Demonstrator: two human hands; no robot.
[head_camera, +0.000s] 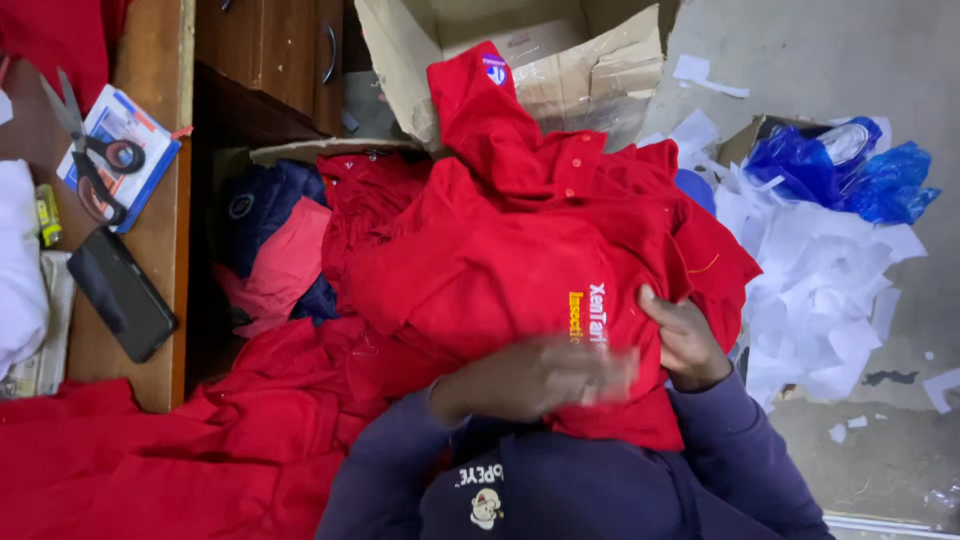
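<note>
1. The right hand (688, 345) grips a red shirt (520, 250) at its lower right edge, with the thumb on top of the cloth and the fingers curled under it, pinching the fabric.
2. The left hand (545, 375) lies across the front of the same red shirt, just left of the right hand; it is blurred, so whether its fingers are spread or closed on the cloth cannot be told.
3. The red shirt is bunched up in front of the person's chest, above the dark blue sleeves, with its collar end raised toward a cardboard box (560, 60).
4. The cardboard box stands open behind the shirt, its flaps torn and bent outward.
5. More red cloth (200, 450) lies spread out at the lower left, reaching up to the shirt in the hands.
6. A dark blue garment (262, 205) and a pink one (285, 270) lie in the gap between the wooden surface (160, 200) and the red pile.
7. On the wooden surface at the left lie scissors (90, 150) resting on a small booklet (135, 130), and a dark phone (120, 293) just below them.
8. On the floor at the right lie white paper scraps (820, 280), with blue plastic bags (850, 165) on top of them near a second box.
</note>
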